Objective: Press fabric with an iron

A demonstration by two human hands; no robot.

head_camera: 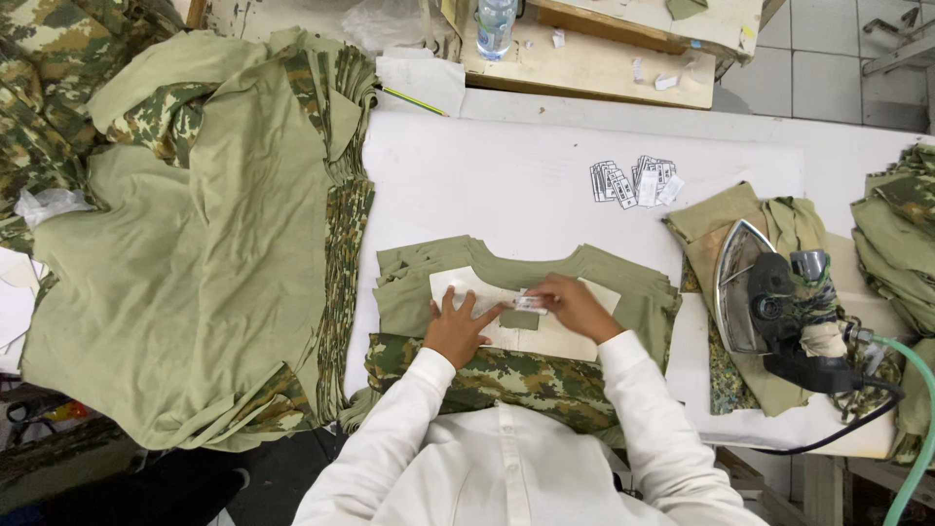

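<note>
A heap of olive garments (pixel 195 253) lies at left; on the white table (pixel 506 175), the left hand (pixel 458 326) presses flat and unclenched on a pale template (pixel 545 336) while the right hand (pixel 575 304) pinches a small label (pixel 529 302); an iron (pixel 779 302) rests at right

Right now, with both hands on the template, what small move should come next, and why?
Probably lay the label flat on the small olive patch. The right hand pinches it just above the patch, while the left hand pins the template to the stacked pieces.
</note>
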